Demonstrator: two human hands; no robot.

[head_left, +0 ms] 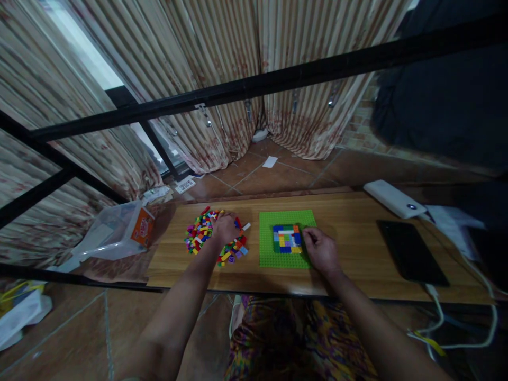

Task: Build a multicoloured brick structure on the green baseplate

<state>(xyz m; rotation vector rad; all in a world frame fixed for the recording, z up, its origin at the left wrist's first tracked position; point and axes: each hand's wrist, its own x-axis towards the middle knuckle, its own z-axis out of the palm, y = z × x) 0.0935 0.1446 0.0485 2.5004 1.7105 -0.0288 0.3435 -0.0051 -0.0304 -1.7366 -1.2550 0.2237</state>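
The left hand (225,227) is being held loosely curled, fingers down, on the brick pile (206,235) at the left of the table (349,248); whether a brick is pinched cannot be told. The right hand (320,250) is being rested at the right edge of the green baseplate (270,248), fingers bent inward beside the coloured square (287,238) being built on it; a held piece cannot be made out. A clear tub (115,231) with an orange label, its writing unreadable, is lying left of the table. A white power bank (392,198) and a black tablet (410,253) are lying at the right.
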